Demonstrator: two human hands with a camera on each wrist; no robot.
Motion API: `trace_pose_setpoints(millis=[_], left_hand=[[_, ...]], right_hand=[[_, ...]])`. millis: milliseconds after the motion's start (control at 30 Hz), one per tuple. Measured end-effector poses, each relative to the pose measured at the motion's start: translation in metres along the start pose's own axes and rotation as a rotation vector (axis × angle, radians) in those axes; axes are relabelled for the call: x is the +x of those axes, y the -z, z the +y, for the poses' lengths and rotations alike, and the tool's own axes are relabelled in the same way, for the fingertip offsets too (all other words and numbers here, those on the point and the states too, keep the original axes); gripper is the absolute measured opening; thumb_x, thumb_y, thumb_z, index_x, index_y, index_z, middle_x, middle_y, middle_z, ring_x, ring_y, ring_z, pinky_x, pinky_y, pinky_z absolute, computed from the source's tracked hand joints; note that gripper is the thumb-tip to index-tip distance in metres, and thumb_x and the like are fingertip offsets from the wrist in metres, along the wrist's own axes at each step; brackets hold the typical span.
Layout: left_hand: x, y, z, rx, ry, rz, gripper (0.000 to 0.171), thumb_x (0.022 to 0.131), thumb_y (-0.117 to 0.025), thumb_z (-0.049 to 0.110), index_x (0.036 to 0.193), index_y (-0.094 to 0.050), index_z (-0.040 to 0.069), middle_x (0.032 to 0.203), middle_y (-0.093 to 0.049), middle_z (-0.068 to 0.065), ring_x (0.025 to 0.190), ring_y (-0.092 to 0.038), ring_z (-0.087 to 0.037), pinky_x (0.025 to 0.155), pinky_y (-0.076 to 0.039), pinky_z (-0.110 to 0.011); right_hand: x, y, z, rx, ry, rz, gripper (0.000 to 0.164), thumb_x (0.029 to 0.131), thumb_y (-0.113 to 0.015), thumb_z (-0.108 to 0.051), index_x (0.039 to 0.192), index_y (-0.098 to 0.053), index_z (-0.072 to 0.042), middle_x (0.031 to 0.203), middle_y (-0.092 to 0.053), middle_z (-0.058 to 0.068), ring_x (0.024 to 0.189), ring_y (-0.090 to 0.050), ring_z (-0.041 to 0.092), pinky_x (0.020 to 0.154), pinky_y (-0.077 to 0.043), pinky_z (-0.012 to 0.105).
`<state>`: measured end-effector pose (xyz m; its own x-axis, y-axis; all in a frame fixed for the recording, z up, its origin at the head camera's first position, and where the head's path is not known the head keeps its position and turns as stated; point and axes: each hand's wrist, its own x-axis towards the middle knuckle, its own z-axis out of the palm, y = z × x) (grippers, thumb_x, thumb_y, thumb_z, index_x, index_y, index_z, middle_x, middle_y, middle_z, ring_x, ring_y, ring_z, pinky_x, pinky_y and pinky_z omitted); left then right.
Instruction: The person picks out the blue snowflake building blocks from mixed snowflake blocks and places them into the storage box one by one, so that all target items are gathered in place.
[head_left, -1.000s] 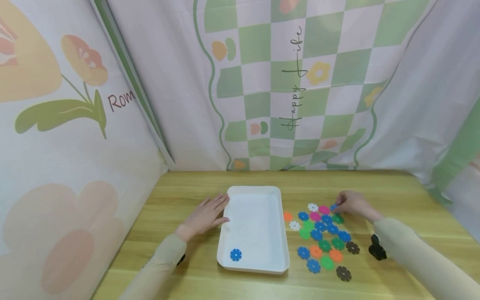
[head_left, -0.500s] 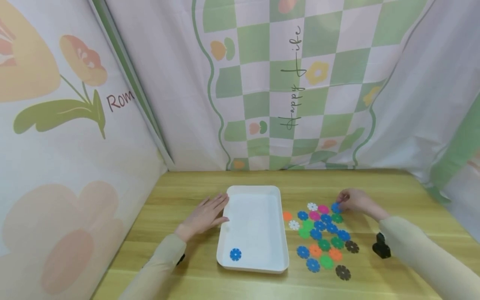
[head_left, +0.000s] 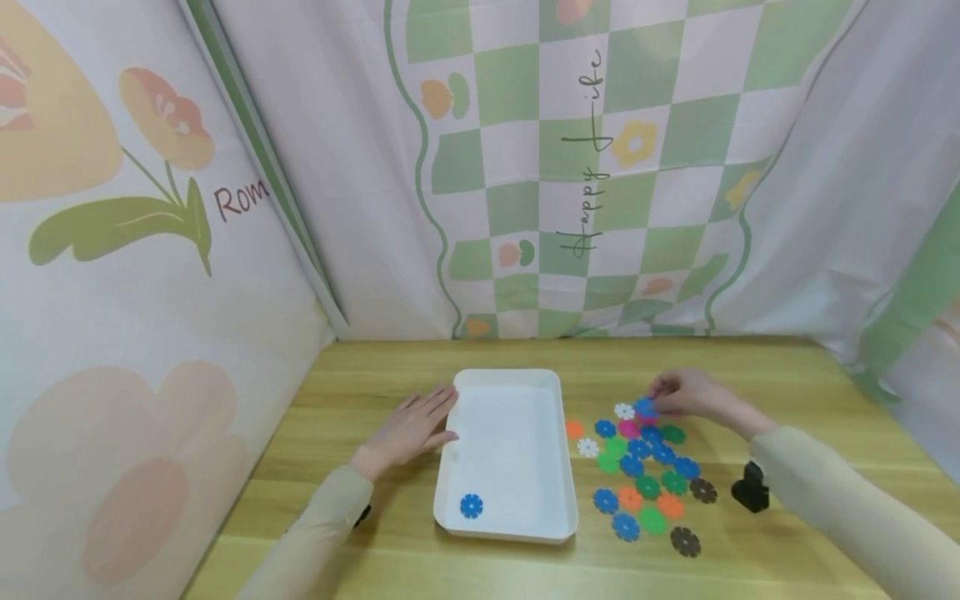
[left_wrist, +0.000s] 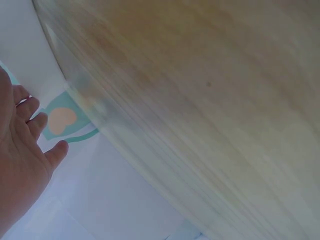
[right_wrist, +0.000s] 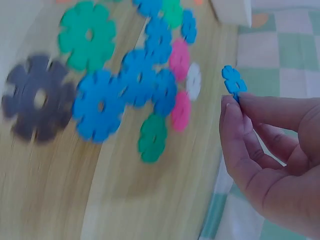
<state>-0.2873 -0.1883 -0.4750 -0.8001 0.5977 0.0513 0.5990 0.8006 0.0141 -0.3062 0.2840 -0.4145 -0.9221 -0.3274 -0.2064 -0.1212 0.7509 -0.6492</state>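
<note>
Your right hand (head_left: 692, 393) pinches a blue disc (right_wrist: 233, 80)
Your left hand (head_left: 408, 429), fingers extended, touches the tray (head_left: 510, 450) at left.

One tray (head_left: 510, 454), twenty-five discs (head_left: 626, 526)

Curtain (head_left: 517, 158): green-and-white checks, "Happy Life" running sideways.
Left wall (head_left: 150, 308): big peach flowers, lettering "Rom".
Table (head_left: 517, 571): yellowish wood, striped grain.
</note>
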Motion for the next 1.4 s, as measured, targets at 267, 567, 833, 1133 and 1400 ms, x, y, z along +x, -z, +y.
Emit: trace_pose_setpoints(millis=[267, 567, 833, 1133, 1400], left_hand=[[0.001, -0.001, -0.001, -0.007, 0.012, -0.014, 0.073, 0.102, -0.042, 0.054, 0.158, -0.024, 0.010, 0.165, -0.024, -0.008, 0.153, -0.027, -0.027, 0.122, -0.030, -0.054], [-0.001, 0.000, 0.000, -0.021, 0.006, -0.012, 0.073, 0.102, -0.043, 0.053, 0.157, -0.027, 0.008, 0.165, -0.026, -0.009, 0.152, -0.028, -0.028, 0.121, -0.030, -0.055], [-0.003, 0.000, 0.000, -0.038, 0.010, -0.004, 0.073, 0.102, -0.043, 0.053, 0.157, -0.026, 0.008, 0.165, -0.025, -0.009, 0.152, -0.028, -0.028, 0.121, -0.030, -0.056], [-0.002, -0.001, 0.000, -0.021, 0.012, -0.016, 0.074, 0.102, -0.040, 0.055, 0.158, -0.023, 0.010, 0.166, -0.024, -0.007, 0.153, -0.026, -0.027, 0.122, -0.030, -0.055], [0.001, -0.001, -0.001, -0.001, 0.019, -0.011, 0.073, 0.102, -0.040, 0.056, 0.158, -0.025, 0.011, 0.165, -0.025, -0.006, 0.153, -0.027, -0.025, 0.122, -0.029, -0.055]], right_hand=[[0.005, -0.017, -0.030, 0.069, 0.030, -0.084, 0.026, 0.093, -0.065, -0.014, 0.109, -0.064, 0.005, 0.094, -0.070, 0.014, 0.080, -0.067, 0.019, 0.072, -0.060, 0.037], [0.016, -0.042, -0.071, 0.110, 0.090, -0.144, 0.019, 0.093, -0.064, -0.013, 0.105, -0.066, 0.001, 0.095, -0.070, 0.013, 0.084, -0.067, 0.019, 0.079, -0.060, 0.039], [0.031, -0.067, -0.103, 0.140, 0.119, -0.175, 0.013, 0.092, -0.067, -0.011, 0.100, -0.067, -0.001, 0.091, -0.071, 0.009, 0.082, -0.070, 0.017, 0.082, -0.062, 0.040], [0.046, -0.103, -0.125, 0.145, 0.086, -0.213, 0.007, 0.089, -0.070, -0.005, 0.094, -0.069, -0.001, 0.085, -0.072, 0.007, 0.073, -0.067, 0.012, 0.073, -0.062, 0.028], [0.048, -0.131, -0.142, 0.128, 0.069, -0.227, 0.005, 0.089, -0.070, -0.003, 0.093, -0.068, -0.001, 0.081, -0.069, 0.006, 0.070, -0.067, 0.012, 0.070, -0.062, 0.028]])
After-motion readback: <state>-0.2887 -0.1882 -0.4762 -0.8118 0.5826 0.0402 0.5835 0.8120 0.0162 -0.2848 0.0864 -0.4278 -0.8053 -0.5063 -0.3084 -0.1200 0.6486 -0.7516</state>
